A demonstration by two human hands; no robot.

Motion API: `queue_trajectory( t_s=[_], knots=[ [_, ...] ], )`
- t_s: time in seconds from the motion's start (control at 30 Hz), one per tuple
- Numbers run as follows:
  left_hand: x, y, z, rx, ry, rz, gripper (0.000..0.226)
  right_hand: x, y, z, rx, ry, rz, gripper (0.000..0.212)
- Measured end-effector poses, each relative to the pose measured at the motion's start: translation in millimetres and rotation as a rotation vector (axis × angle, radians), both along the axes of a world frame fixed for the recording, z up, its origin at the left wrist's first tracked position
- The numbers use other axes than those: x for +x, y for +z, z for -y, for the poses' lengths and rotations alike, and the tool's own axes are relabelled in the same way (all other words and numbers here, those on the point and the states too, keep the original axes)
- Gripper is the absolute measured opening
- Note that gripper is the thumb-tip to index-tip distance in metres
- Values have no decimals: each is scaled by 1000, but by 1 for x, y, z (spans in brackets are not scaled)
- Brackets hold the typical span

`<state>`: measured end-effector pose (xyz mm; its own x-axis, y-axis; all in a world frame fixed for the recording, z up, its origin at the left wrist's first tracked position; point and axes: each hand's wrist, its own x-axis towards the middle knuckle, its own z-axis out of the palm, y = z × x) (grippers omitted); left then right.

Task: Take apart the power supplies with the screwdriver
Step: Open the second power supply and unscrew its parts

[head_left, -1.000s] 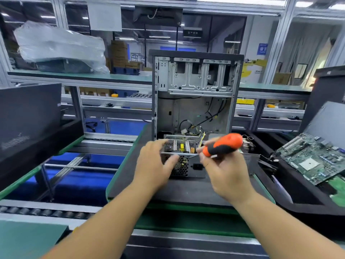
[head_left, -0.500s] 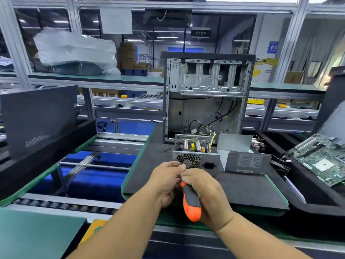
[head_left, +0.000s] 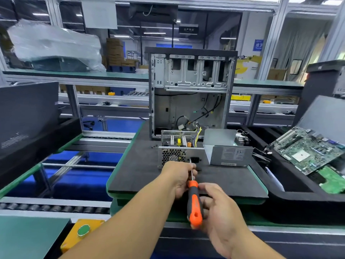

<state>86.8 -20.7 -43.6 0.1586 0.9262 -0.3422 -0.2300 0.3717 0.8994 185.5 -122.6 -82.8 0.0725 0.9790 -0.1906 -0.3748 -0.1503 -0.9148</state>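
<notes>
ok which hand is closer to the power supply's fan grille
Left. The left hand sits just below the fan grille, guiding the screwdriver shaft; the right hand grips the handle nearer the person.

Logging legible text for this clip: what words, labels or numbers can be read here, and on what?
None can be read with confidence.
Label on the grey power supply cover: print too small.
Blue wall sign: characters blurred.
Dark hanging sign: blurred.
Motherboard: markings too small.
</notes>
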Motion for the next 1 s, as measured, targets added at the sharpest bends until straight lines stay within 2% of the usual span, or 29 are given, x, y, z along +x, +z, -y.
queue_trajectory(
  t_s=[0.07,0.27,0.77,0.83,1.0],
  knots=[
    [3,0,-2,8,6,-32,19,-1,5,6,-36,69,-20,24],
    [3,-4,-5,29,54,-41,17,-5,6,8,-12,40,-3,18],
    [0,-12,-13,18,40,-105,13,-10,8,13,-5,19,-81,21],
    [0,-13,-14,16,35,-99,12,-10,9,13,-28,40,-168,26],
    [-2,-16,-20,5,36,-124,15,-11,12,16,-166,170,-560,51]
  ],
)
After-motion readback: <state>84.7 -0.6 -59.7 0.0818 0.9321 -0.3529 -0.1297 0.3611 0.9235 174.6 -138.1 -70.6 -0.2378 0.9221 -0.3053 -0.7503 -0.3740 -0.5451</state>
